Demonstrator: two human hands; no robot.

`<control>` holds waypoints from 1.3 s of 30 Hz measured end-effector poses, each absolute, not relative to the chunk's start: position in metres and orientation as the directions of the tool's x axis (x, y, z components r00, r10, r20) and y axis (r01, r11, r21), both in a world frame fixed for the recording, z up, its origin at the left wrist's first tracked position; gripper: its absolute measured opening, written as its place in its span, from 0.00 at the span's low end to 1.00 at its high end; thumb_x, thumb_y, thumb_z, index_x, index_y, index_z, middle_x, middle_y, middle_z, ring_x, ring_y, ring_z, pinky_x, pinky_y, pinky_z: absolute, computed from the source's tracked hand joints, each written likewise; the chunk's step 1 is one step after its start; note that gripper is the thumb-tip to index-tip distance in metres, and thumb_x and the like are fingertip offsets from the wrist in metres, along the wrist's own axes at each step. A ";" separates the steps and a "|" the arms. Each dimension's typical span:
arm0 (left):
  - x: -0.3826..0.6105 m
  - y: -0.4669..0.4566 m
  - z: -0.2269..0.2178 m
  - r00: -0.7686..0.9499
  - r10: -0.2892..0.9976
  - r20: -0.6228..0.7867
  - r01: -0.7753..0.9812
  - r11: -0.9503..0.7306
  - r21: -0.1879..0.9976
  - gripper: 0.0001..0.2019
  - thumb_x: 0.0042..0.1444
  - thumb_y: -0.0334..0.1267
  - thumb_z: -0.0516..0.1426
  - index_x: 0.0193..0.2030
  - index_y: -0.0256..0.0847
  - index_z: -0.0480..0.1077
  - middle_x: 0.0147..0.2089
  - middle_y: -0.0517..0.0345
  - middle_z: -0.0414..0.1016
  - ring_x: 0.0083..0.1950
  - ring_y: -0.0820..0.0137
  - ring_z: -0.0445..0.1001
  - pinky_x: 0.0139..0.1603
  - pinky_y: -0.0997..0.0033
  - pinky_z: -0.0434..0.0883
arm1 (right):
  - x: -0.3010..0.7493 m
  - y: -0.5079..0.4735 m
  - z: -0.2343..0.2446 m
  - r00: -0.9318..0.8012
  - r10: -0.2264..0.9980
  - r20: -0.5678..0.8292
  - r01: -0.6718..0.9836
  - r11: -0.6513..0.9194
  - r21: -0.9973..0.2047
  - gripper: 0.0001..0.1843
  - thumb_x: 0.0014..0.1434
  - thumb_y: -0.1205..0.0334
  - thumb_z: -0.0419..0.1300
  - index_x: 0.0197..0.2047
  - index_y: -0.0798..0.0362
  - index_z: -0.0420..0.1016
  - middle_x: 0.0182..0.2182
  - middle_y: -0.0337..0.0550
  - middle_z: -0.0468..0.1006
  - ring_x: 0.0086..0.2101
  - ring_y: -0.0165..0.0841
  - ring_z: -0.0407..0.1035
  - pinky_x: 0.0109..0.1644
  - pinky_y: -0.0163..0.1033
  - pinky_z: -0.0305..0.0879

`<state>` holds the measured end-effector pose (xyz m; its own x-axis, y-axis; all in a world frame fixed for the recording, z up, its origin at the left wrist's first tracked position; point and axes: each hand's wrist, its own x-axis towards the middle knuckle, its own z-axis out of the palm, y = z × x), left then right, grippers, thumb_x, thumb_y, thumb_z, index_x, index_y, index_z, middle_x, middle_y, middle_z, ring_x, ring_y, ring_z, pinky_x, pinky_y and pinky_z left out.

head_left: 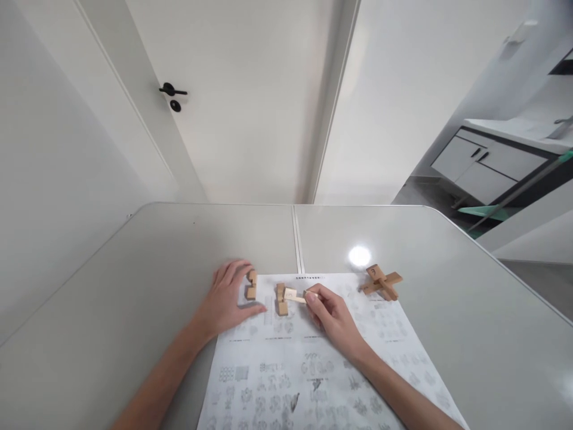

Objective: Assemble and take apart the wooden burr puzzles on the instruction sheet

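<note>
Pale table [147,286] stands before a white door [250,89] with a black handle [172,91]; a cabinet [487,156] with a basin top is located beyond the table, to the right of the sheet. Landmark for all positions: the printed sheet [250,353], laid flat on the table; its heading, along the far edge, and its captions are too small to read; rows of grey figures cover its surface. Wooden cross [382,282], assembled from interlocked bars, lies at the sheet's far right corner; one bar carries a dark mark resembling an E, and another bears a mark that cannot be made out. Left hand [224,304] rests at the sheet's far left corner, fingers and thumb spread apart; a notched block [251,292] lies at the same corner, between them and next to the fingertips; contact cannot be confirmed. Right hand [333,319] is over the sheet's far middle, thumb and fingers pinched on the end of a light wooden piece [290,294]; its face bears an illegible mark. Second notched block [282,307] lies on the sheet's far part, immediately left of the light wooden piece; the two hands are apart.
</note>
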<state>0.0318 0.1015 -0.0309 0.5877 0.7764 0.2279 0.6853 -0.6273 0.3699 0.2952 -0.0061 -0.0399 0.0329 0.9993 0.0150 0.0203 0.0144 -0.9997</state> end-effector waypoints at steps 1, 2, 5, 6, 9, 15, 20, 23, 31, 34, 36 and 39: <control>0.030 0.104 -0.031 0.591 0.773 0.230 0.686 -0.632 0.360 0.34 0.55 0.54 0.69 0.64 0.46 0.65 0.66 0.46 0.69 0.69 0.46 0.63 0.69 0.41 0.64 | 0.295 -0.006 -0.041 0.034 0.999 0.011 0.012 0.011 -1.000 0.24 0.71 0.39 0.57 0.33 0.51 0.67 0.21 0.31 0.59 0.23 0.28 0.52 0.27 0.36 0.47; 0.029 0.105 -0.031 0.595 0.769 0.234 0.683 -0.638 0.355 0.31 0.56 0.53 0.69 0.62 0.46 0.67 0.64 0.47 0.70 0.68 0.47 0.65 0.68 0.42 0.64 | 0.295 -0.005 -0.041 0.035 0.999 0.009 0.006 0.009 -1.000 0.24 0.70 0.39 0.57 0.33 0.51 0.67 0.21 0.31 0.59 0.23 0.28 0.52 0.27 0.36 0.48; 0.031 0.102 -0.027 0.586 0.767 0.262 0.657 -0.639 0.400 0.26 0.57 0.50 0.68 0.58 0.46 0.68 0.61 0.49 0.74 0.65 0.51 0.69 0.67 0.46 0.67 | 0.294 -0.005 -0.043 0.034 0.999 0.008 -0.003 0.008 -1.000 0.24 0.71 0.39 0.57 0.33 0.50 0.67 0.21 0.30 0.59 0.22 0.28 0.51 0.26 0.36 0.48; 0.032 0.100 -0.025 0.574 0.774 0.266 0.643 -0.628 0.439 0.26 0.58 0.48 0.68 0.59 0.46 0.68 0.61 0.50 0.74 0.64 0.52 0.70 0.66 0.48 0.69 | 0.294 -0.005 -0.042 0.033 0.999 0.007 -0.003 0.008 -1.000 0.24 0.70 0.38 0.56 0.33 0.50 0.67 0.20 0.30 0.58 0.22 0.28 0.51 0.26 0.36 0.48; 0.039 0.092 -0.020 0.537 0.805 0.253 0.584 -0.571 0.576 0.29 0.59 0.44 0.68 0.64 0.50 0.64 0.63 0.53 0.73 0.58 0.59 0.76 0.62 0.54 0.73 | 0.294 -0.005 -0.041 0.034 0.999 0.014 0.005 0.014 -1.000 0.25 0.70 0.38 0.57 0.33 0.51 0.67 0.21 0.31 0.59 0.23 0.28 0.52 0.27 0.36 0.48; 0.053 0.078 -0.022 0.498 0.811 0.309 0.466 -0.550 0.693 0.30 0.58 0.41 0.69 0.65 0.52 0.64 0.64 0.52 0.72 0.49 0.64 0.80 0.58 0.56 0.76 | 0.293 -0.005 -0.040 0.025 1.000 0.014 0.003 0.013 -1.000 0.24 0.70 0.39 0.57 0.33 0.50 0.67 0.21 0.30 0.58 0.22 0.28 0.50 0.27 0.36 0.48; 0.060 0.071 -0.023 0.527 0.788 0.317 0.465 -0.580 0.669 0.31 0.56 0.41 0.71 0.63 0.51 0.67 0.53 0.55 0.75 0.52 0.61 0.79 0.61 0.54 0.75 | 0.293 -0.005 -0.039 0.023 1.000 0.007 0.027 0.006 -1.000 0.24 0.70 0.39 0.58 0.33 0.51 0.68 0.21 0.30 0.58 0.23 0.28 0.50 0.27 0.36 0.47; 0.063 0.068 -0.021 0.523 0.797 0.301 0.427 -0.551 0.717 0.30 0.55 0.42 0.71 0.63 0.52 0.68 0.58 0.53 0.73 0.53 0.61 0.79 0.59 0.54 0.77 | 0.293 -0.005 -0.038 0.017 1.000 0.008 0.031 0.007 -0.999 0.24 0.70 0.39 0.57 0.33 0.51 0.67 0.21 0.30 0.58 0.23 0.28 0.50 0.27 0.37 0.46; 0.066 0.069 -0.020 0.511 0.831 0.219 0.335 -0.427 0.840 0.31 0.58 0.43 0.68 0.67 0.54 0.66 0.60 0.50 0.74 0.45 0.64 0.78 0.48 0.59 0.81 | 0.292 -0.005 -0.040 0.019 1.000 -0.014 0.038 -0.014 -0.999 0.25 0.69 0.38 0.57 0.34 0.50 0.67 0.20 0.30 0.58 0.22 0.28 0.50 0.27 0.37 0.46; 0.065 0.069 -0.019 0.515 0.827 0.224 0.367 -0.449 0.814 0.32 0.55 0.45 0.71 0.65 0.54 0.68 0.58 0.51 0.73 0.43 0.65 0.76 0.45 0.61 0.81 | 0.292 -0.005 -0.039 0.010 1.000 -0.004 0.043 -0.004 -0.999 0.24 0.69 0.38 0.58 0.34 0.50 0.67 0.21 0.30 0.59 0.23 0.28 0.50 0.27 0.37 0.47; 0.065 0.067 -0.019 0.526 0.820 0.226 0.409 -0.477 0.778 0.32 0.54 0.44 0.72 0.65 0.54 0.69 0.58 0.53 0.73 0.43 0.66 0.76 0.46 0.61 0.80 | 0.291 -0.006 -0.037 -0.004 1.000 0.003 0.043 0.003 -0.999 0.23 0.70 0.39 0.58 0.34 0.50 0.67 0.21 0.30 0.58 0.23 0.29 0.50 0.28 0.37 0.48; 0.067 0.061 -0.020 0.571 0.786 0.236 0.448 -0.539 0.713 0.33 0.56 0.43 0.71 0.66 0.57 0.67 0.61 0.55 0.72 0.51 0.62 0.78 0.51 0.62 0.80 | 0.288 -0.009 -0.033 -0.029 0.999 0.038 0.073 0.040 -0.996 0.23 0.70 0.40 0.57 0.33 0.50 0.67 0.22 0.31 0.58 0.24 0.29 0.51 0.28 0.37 0.49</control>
<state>0.0668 0.0608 -0.0202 0.5708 0.7865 0.2360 0.4481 -0.5392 0.7131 0.2876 -0.0093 -0.0332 -0.0286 0.9988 0.0385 0.0733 0.0405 -0.9965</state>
